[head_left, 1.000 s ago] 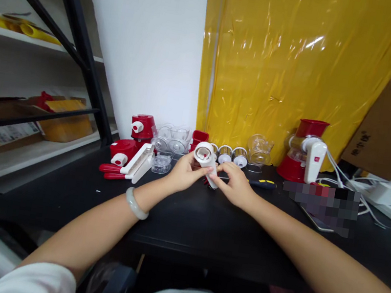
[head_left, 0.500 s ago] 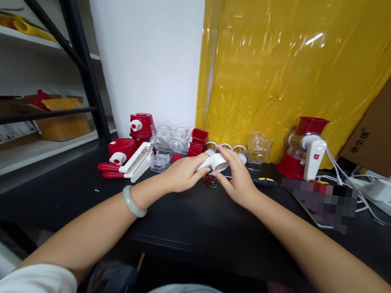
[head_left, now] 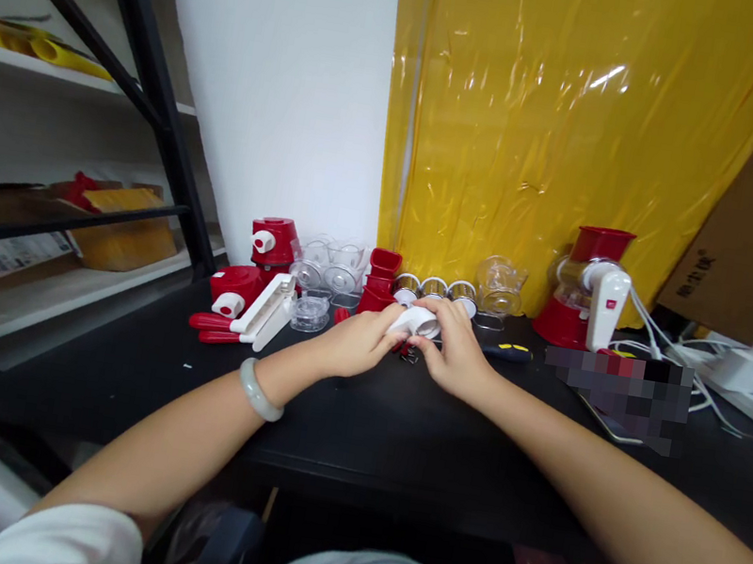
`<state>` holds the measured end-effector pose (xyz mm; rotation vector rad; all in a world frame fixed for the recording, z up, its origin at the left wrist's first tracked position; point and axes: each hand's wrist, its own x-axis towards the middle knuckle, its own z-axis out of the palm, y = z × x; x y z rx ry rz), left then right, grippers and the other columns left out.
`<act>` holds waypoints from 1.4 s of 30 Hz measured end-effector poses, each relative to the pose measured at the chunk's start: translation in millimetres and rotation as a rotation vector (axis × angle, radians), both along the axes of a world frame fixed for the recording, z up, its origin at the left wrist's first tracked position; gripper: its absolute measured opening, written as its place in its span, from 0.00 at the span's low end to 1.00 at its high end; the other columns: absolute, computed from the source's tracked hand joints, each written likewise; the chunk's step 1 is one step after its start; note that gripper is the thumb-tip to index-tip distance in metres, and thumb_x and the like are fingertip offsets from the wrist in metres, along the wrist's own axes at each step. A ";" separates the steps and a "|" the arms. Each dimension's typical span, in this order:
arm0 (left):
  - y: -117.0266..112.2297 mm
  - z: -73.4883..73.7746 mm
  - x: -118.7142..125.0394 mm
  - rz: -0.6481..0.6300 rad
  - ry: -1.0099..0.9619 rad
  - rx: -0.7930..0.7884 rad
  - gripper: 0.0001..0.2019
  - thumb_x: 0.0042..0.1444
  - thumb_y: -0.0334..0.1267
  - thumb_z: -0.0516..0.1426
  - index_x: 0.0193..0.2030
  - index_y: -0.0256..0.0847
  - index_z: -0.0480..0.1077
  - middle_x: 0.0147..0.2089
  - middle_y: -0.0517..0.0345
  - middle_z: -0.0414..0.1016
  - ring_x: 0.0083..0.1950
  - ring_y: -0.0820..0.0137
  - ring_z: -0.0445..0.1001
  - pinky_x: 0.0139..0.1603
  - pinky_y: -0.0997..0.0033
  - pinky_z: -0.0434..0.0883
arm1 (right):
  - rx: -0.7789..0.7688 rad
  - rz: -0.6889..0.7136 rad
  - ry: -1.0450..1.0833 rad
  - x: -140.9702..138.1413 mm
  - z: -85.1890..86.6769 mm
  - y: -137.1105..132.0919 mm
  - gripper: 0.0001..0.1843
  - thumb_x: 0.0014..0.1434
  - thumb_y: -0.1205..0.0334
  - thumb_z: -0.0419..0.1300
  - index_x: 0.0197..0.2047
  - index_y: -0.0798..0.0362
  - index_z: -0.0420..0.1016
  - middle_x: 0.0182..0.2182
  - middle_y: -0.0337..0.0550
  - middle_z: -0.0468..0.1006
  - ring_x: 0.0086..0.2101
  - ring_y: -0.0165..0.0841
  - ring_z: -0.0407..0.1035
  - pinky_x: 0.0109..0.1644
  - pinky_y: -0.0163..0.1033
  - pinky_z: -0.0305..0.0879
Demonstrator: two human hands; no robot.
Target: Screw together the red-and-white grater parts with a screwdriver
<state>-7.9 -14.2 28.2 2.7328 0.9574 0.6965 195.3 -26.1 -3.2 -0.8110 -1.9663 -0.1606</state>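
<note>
My left hand [head_left: 361,341] and my right hand [head_left: 456,347] together hold a white plastic part with a round opening [head_left: 419,319], just above the black table. The left fingers grip its left side. My right thumb and fingers close on the open end, which faces right. Small red and metal pieces [head_left: 410,355] lie below it, partly hidden by the hands. A screwdriver with a black and yellow handle [head_left: 509,352] lies behind my right hand. Three metal drums with white rims [head_left: 433,289] stand behind the held part, beside red plastic hoppers [head_left: 380,281].
At left are red bases with white knobs [head_left: 232,290] and white cranks with red handles [head_left: 268,311]. Clear plastic parts [head_left: 326,272] stand by the wall. An assembled red and white rotary grater [head_left: 594,288], a blurred-out tablet-like device [head_left: 621,402] and white cables [head_left: 704,382] are at right.
The white part has turned and dropped slightly between my hands, its opening now seen at a different angle. Both hands still hold it; more of the metal drums shows behind.
</note>
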 end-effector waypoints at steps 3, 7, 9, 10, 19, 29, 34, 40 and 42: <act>0.3 -0.3 0.0 0.006 -0.009 0.002 0.17 0.69 0.45 0.46 0.57 0.37 0.61 0.46 0.46 0.78 0.42 0.60 0.78 0.41 0.63 0.70 | -0.006 -0.010 0.004 -0.9 0.3 -1.4 0.18 0.63 0.60 0.59 0.56 0.51 0.65 0.48 0.52 0.74 0.47 0.46 0.65 0.51 0.52 0.63; 1.4 -0.8 -0.1 0.010 -0.025 0.009 0.18 0.69 0.46 0.46 0.59 0.38 0.60 0.49 0.46 0.77 0.45 0.59 0.78 0.45 0.61 0.71 | -0.016 0.001 0.001 0.9 3.3 -0.2 0.18 0.64 0.58 0.59 0.56 0.51 0.66 0.48 0.52 0.75 0.47 0.45 0.65 0.51 0.52 0.63; 2.1 -0.6 -0.1 0.013 -0.021 0.012 0.18 0.69 0.45 0.46 0.59 0.39 0.60 0.49 0.46 0.77 0.46 0.59 0.78 0.45 0.62 0.71 | -0.038 0.023 -0.012 3.7 5.5 3.1 0.18 0.63 0.56 0.60 0.55 0.50 0.67 0.47 0.52 0.75 0.46 0.45 0.66 0.51 0.52 0.63; 2.5 -0.3 -0.2 0.023 -0.013 0.016 0.17 0.69 0.45 0.46 0.59 0.39 0.61 0.49 0.46 0.78 0.45 0.59 0.78 0.45 0.62 0.71 | -0.052 0.039 -0.022 5.7 6.7 5.5 0.19 0.62 0.55 0.61 0.55 0.50 0.68 0.47 0.51 0.76 0.46 0.45 0.66 0.51 0.52 0.63; 9.1 -1.6 -3.8 0.166 0.050 0.067 0.14 0.67 0.47 0.49 0.53 0.40 0.62 0.43 0.47 0.78 0.42 0.58 0.78 0.40 0.62 0.70 | -0.332 -0.202 -0.337 47.9 12.6 35.1 0.22 0.61 0.53 0.62 0.57 0.49 0.70 0.52 0.53 0.74 0.53 0.48 0.64 0.56 0.57 0.61; 11.5 -2.5 -4.0 0.176 0.111 0.098 0.15 0.65 0.45 0.52 0.53 0.40 0.61 0.41 0.46 0.78 0.41 0.57 0.78 0.38 0.63 0.70 | -0.779 -0.594 -0.748 88.5 3.6 52.9 0.18 0.54 0.67 0.61 0.50 0.55 0.72 0.49 0.60 0.75 0.50 0.53 0.70 0.46 0.52 0.68; 8.5 1.3 -3.9 0.184 0.113 0.035 0.15 0.65 0.45 0.51 0.53 0.40 0.62 0.42 0.46 0.79 0.42 0.57 0.78 0.39 0.62 0.70 | -0.767 -0.532 -0.778 87.9 3.7 54.1 0.16 0.49 0.70 0.63 0.43 0.55 0.73 0.44 0.58 0.77 0.45 0.51 0.73 0.42 0.46 0.67; 12.4 1.2 -6.7 0.200 0.092 0.032 0.13 0.65 0.46 0.51 0.51 0.41 0.63 0.42 0.46 0.79 0.43 0.55 0.78 0.39 0.60 0.69 | -0.712 -0.465 -0.741 94.5 7.6 58.4 0.13 0.49 0.70 0.62 0.40 0.55 0.71 0.40 0.54 0.78 0.40 0.44 0.74 0.37 0.40 0.62; 13.6 0.5 -7.8 0.195 0.084 0.036 0.13 0.65 0.46 0.51 0.50 0.41 0.62 0.43 0.46 0.79 0.43 0.56 0.78 0.40 0.60 0.69 | -0.692 -0.456 -0.719 96.9 8.4 59.7 0.12 0.48 0.70 0.62 0.38 0.54 0.71 0.38 0.52 0.78 0.38 0.43 0.74 0.36 0.39 0.61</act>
